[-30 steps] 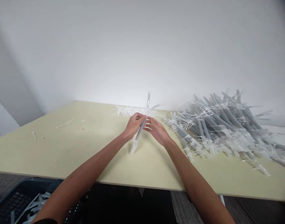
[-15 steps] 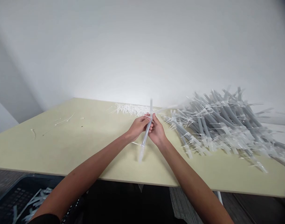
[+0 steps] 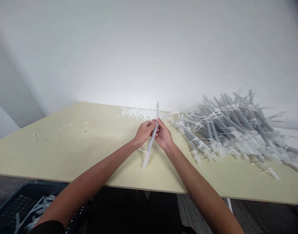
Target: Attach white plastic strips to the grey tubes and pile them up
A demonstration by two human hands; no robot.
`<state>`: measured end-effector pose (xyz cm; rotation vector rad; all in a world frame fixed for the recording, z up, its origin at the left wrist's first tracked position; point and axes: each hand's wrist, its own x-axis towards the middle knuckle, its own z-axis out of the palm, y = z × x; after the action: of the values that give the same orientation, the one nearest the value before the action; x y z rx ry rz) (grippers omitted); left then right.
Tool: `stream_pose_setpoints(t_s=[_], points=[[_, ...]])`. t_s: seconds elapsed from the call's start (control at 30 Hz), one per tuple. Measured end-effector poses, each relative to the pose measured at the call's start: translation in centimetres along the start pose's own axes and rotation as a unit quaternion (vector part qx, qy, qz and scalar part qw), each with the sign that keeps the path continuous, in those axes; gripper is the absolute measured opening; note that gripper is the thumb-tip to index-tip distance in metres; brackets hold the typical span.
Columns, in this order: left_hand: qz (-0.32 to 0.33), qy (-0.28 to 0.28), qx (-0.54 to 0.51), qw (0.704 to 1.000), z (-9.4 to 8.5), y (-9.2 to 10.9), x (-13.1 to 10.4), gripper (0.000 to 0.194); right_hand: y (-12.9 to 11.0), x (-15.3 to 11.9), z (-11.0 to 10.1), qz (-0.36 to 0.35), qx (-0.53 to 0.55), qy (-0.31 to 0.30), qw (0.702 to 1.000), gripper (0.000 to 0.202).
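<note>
A translucent grey tube (image 3: 152,140) stands out from between my two hands, its upper end pointing at the wall and its clear lower end slanting toward me. A thin white tie sticks out to the left near that lower end. My left hand (image 3: 144,132) pinches the tube's middle from the left. From the right, my right hand (image 3: 164,136) has its thumb and fingers closed on the same part. Another white strip runs rightward from the fingertips. Behind the hands lies a heap of white zip ties (image 3: 136,113).
Many similar grey tubes with ties are piled (image 3: 231,126) on the right of the pale table (image 3: 78,159). A few loose ties (image 3: 66,127) lie at the left. Below the front edge, a dark basket (image 3: 22,201) holds clear pieces. A white wall rises behind.
The tube's lower end has swung slightly left. Both hands keep their hold at nearly the same place.
</note>
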<state>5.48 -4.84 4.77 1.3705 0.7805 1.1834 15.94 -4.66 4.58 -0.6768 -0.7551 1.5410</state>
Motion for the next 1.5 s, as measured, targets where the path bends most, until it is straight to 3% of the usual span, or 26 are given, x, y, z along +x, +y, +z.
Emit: stream_pose_setpoints(t_s=[0.3,0.83,1.0,1.2,1.5], points=[[0.007,0.010,0.013,1.000,-0.1,0.1,0.2,0.034,0.1,0.3,-0.4,0.009,0.028,-0.039,0.999,0.030],[-0.011,-0.011,-0.035,0.999,-0.2,-0.2,0.2,0.033,0.1,0.2,-0.4,0.008,0.014,-0.037,0.999,0.030],[-0.013,-0.017,-0.052,0.998,-0.2,0.1,0.0,0.033,0.1,0.0,-0.1,-0.023,-0.004,-0.020,1.000,0.030],[-0.025,0.015,-0.032,0.999,-0.6,0.9,-0.1,0.030,0.5,-0.1,-0.2,-0.112,-0.028,0.017,0.993,0.021],[-0.016,0.069,-0.051,0.996,-0.8,0.3,0.4,0.024,0.5,0.0,-0.3,-0.137,-0.064,0.011,0.988,0.018]])
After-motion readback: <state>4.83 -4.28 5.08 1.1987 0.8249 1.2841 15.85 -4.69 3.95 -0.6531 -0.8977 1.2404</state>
